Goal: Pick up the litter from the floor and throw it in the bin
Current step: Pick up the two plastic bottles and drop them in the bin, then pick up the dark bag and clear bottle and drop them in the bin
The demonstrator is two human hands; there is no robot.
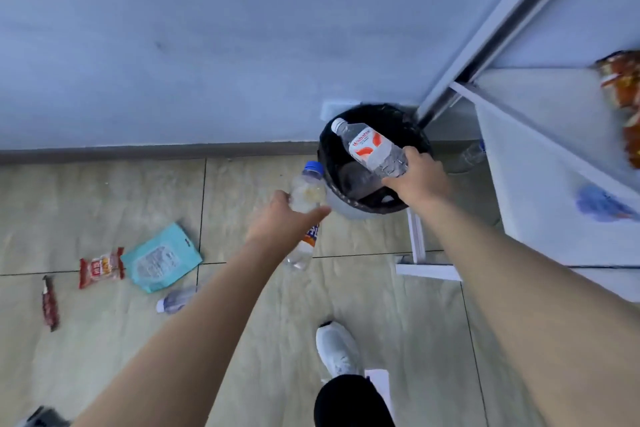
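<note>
A round bin (325, 149) with a black liner stands against the wall. My right hand (419, 177) grips a clear water bottle (370, 146) with a white cap and red-white label, held over the bin's opening. My left hand (280, 225) holds a clear blue-capped bottle (306, 194) with an orange label, just left of the bin's rim. On the floor to the left lie a teal pouch (161, 258), a red snack wrapper (100, 267), a dark red bar wrapper (49, 303) and a small clear bottle (176, 298). Some dark litter lies inside the bin.
A white shelf unit (540, 163) stands to the right, with snack packets (623, 87) and a blue item (599, 204) on it. Another clear bottle (471, 156) lies under the shelf. A white frame foot (426, 269) rests on the tiles. My white shoe (337, 348) is below.
</note>
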